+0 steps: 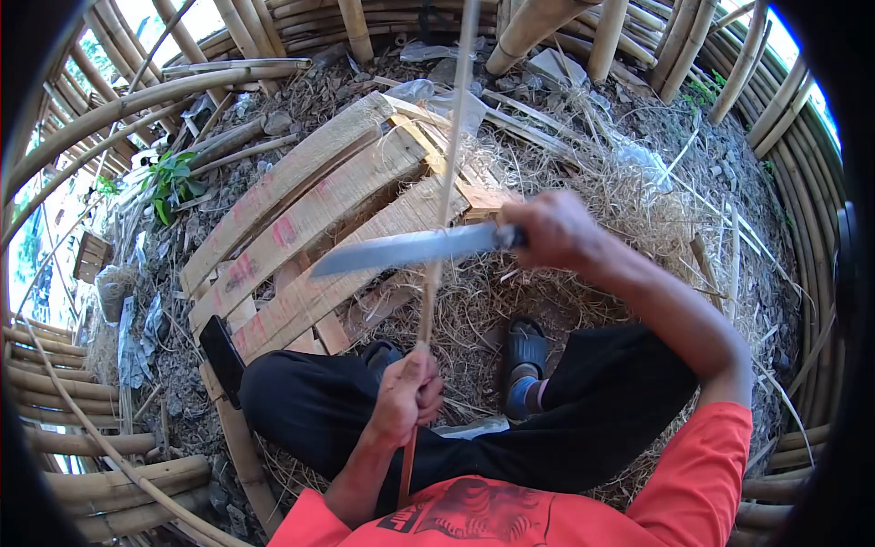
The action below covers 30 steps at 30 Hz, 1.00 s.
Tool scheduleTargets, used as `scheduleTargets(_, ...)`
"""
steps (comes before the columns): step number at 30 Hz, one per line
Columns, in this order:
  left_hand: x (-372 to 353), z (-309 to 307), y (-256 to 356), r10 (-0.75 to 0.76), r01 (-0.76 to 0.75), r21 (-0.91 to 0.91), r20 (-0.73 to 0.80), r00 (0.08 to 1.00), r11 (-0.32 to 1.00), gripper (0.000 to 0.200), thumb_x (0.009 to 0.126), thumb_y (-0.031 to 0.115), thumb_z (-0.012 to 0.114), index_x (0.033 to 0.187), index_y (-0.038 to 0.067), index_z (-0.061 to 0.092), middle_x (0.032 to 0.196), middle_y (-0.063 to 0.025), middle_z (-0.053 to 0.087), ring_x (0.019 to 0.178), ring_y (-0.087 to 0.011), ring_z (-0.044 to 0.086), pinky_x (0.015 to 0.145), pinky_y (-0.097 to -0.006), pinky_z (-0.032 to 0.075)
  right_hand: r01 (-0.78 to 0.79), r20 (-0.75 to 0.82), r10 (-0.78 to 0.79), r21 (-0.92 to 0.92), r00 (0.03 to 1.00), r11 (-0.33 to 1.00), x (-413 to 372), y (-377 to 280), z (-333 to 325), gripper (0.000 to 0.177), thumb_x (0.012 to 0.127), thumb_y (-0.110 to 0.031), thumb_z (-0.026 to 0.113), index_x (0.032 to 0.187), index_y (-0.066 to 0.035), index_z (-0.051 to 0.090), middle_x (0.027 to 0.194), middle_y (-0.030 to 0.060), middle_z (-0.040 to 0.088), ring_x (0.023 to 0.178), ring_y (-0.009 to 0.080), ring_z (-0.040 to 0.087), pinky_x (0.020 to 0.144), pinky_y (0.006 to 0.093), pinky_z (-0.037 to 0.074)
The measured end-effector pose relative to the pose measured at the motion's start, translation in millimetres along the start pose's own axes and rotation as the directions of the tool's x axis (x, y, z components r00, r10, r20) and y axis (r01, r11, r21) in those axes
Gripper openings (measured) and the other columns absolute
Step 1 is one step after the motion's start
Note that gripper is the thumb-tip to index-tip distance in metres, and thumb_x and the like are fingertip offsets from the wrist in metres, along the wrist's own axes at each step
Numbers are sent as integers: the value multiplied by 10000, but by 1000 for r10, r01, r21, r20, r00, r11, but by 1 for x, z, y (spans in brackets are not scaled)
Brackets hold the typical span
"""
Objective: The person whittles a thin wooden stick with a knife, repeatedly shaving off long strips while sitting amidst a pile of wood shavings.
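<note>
A long, thin bamboo strip (432, 310) stands nearly upright in front of me, its top running past the upper edge of the view. My left hand (406, 397) is wrapped round its lower part, close to my lap. Below the fist the strip continues toward my shirt. My right hand (558, 226) grips the dark handle of a machete (387, 251), slightly smeared by motion. The broad blade points left and lies across the strip in this view, well above my left fist.
A wooden pallet (301, 228) with red marks lies ahead on the left. A black phone (221, 357) leans by my knee. Bamboo shavings (629, 205) cover the ground. Curved bamboo poles (807, 219) ring the place, and a sandal (527, 351) shows between my legs.
</note>
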<state>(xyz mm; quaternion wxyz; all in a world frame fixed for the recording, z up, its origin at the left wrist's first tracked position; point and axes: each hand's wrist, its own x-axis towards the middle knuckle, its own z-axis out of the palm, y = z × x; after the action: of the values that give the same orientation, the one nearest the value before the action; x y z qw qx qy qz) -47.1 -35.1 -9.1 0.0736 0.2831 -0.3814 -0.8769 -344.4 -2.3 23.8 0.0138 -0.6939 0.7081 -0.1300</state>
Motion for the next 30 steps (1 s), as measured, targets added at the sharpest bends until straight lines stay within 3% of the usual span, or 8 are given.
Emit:
scheduleTargets(7, -5, -7, -2, -6, 5, -24, -20, 1000, 1000, 413, 995, 472, 378, 750, 140, 349, 509, 58, 237, 385, -33, 181, 339, -209, 153, -221, -53, 219, -30, 974, 975, 0, 48, 7, 95, 765, -160, 582, 698, -118, 635, 566, 99, 599, 501, 239, 602, 508, 407, 488)
scheduleTargets(9, -11, -12, -5, 4, -4, 0, 4, 1000, 1000, 417, 992, 473, 388, 751, 135, 350, 514, 55, 242, 390, -35, 188, 345, -209, 161, -432, -235, 415, -26, 879, 901, 1, 106, 1, 185, 822, -213, 577, 724, -86, 668, 579, 107, 608, 529, 231, 617, 549, 409, 499)
scheduleTargets(11, -21, -19, -15, 11, -13, 38, 49, 999, 999, 421, 988, 475, 398, 754, 129, 354, 520, 50, 250, 398, -36, 197, 354, -206, 171, -722, -151, 784, 317, 602, 615, -12, 153, -20, 298, 857, -291, 599, 725, -34, 670, 618, 101, 622, 566, 198, 621, 576, 391, 499)
scheduleTargets(17, 0, -13, -17, -15, 12, 72, 41, 999, 997, 409, 1012, 438, 355, 753, 122, 360, 548, 50, 281, 419, -39, 221, 365, -209, 192, -647, -208, 831, 541, 517, 538, -47, 150, 13, 376, 857, -370, 666, 722, -19, 647, 528, 28, 532, 460, 127, 463, 476, 345, 394)
scheduleTargets(20, 6, -17, -23, -35, 35, 90, 1, 999, 995, 420, 1012, 446, 348, 741, 125, 355, 549, 47, 285, 419, -40, 227, 366, -210, 197, -565, -162, 703, 485, 692, 668, -50, 119, 3, 316, 864, -318, 679, 741, -30, 637, 526, 8, 520, 464, 104, 429, 452, 334, 351)
scheduleTargets(24, 11, -16, -24, -52, 53, 113, -7, 999, 992, 457, 1014, 464, 322, 701, 131, 343, 567, 40, 311, 430, -45, 254, 376, -208, 221, -164, -126, 227, 381, 966, 910, -34, 59, -12, 175, 838, -217, 694, 754, -76, 636, 519, 9, 538, 452, 135, 511, 448, 336, 389)
scheduleTargets(27, 15, -19, -26, -46, 43, 60, 45, 998, 997, 465, 1016, 466, 310, 700, 126, 344, 584, 36, 321, 445, -46, 270, 385, -208, 230, 153, -14, -154, 226, 988, 962, -19, 17, -16, 110, 791, -212, 694, 778, -113, 648, 555, 59, 588, 500, 233, 600, 493, 396, 464)
scheduleTargets(30, 11, -15, -26, 23, -18, 97, -54, 998, 995, 434, 1020, 443, 320, 752, 110, 389, 594, 36, 319, 458, -49, 281, 403, -206, 233, 48, 199, -77, 145, 977, 988, -9, -19, -13, 155, 779, -254, 675, 797, -103, 648, 586, 103, 607, 542, 305, 614, 536, 441, 480)
